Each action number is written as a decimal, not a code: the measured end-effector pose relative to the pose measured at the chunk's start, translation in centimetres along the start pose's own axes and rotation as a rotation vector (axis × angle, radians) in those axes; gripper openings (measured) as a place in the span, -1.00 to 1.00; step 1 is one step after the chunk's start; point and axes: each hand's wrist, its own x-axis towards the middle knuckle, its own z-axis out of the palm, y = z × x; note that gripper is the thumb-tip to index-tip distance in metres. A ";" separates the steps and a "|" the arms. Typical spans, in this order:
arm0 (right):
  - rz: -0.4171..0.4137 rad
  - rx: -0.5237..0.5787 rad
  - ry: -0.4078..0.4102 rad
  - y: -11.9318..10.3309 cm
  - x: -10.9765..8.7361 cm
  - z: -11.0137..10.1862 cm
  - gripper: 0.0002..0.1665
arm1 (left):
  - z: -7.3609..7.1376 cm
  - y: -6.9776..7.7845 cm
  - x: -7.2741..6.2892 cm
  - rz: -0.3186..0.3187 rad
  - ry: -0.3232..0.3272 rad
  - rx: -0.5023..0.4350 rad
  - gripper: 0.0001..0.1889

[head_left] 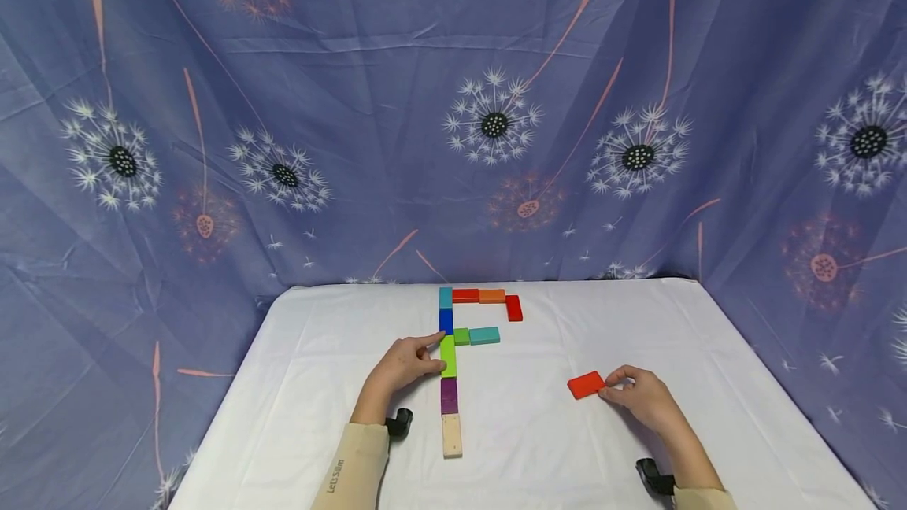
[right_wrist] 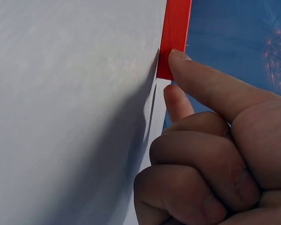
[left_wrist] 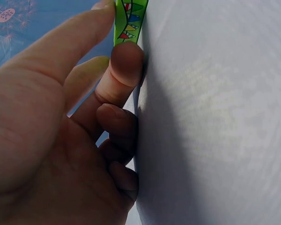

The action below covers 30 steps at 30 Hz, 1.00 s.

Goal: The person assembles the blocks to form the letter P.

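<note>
In the head view, my left hand (head_left: 402,364) is at a lime green block (head_left: 448,356), its index finger by the far end and its thumb against the left side. The left wrist view shows small printed flags on this green block (left_wrist: 130,21), with fingertips right against it. My right hand (head_left: 643,398) pinches the near-right end of a red block (head_left: 586,385) between thumb and index finger. In the right wrist view, the thumb lies on the red block (right_wrist: 174,35) and the other fingers are curled in below.
A column runs from a turquoise block (head_left: 446,297) through blue (head_left: 446,321), lime green and purple (head_left: 449,397) to a plain wooden block (head_left: 452,437). Red (head_left: 465,296), orange (head_left: 492,296) and tilted red (head_left: 513,308) blocks extend rightward. Lower are green (head_left: 462,336) and teal (head_left: 485,335) blocks.
</note>
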 end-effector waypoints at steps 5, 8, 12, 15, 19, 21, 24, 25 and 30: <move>-0.027 -0.041 -0.021 -0.6 0.2 0.2 -0.43 | -0.1 -0.1 -0.1 -0.003 -0.004 -0.006 -0.29; -0.043 -0.051 -0.042 -1.0 0.1 0.6 -0.21 | 0.0 -0.2 0.0 -0.002 -0.002 -0.004 -0.29; -0.056 -0.084 -0.023 -1.7 0.1 1.6 -0.07 | -0.1 -0.2 0.0 -0.001 0.002 -0.003 -0.29; -0.055 -0.114 0.002 -2.1 0.1 2.1 -0.04 | -0.1 -0.1 0.0 -0.007 0.002 -0.001 -0.29; -0.048 -0.138 0.015 -2.4 0.0 2.4 0.01 | 0.0 -0.1 0.0 0.000 0.001 0.008 -0.28; -0.044 -0.140 0.019 -2.4 0.0 2.5 0.00 | 0.0 -0.2 0.0 0.002 0.002 0.010 -0.28; -0.045 -0.137 0.027 -2.3 -0.1 2.4 -0.05 | 0.0 -0.2 0.0 -0.006 0.003 0.007 -0.28; -0.049 -0.136 0.030 -2.3 -0.1 2.4 -0.06 | 0.0 -0.2 0.0 -0.010 0.004 0.005 -0.28; -0.082 -0.145 0.050 -2.4 0.0 2.3 -0.10 | 0.0 0.0 0.0 -0.013 0.004 0.001 -0.28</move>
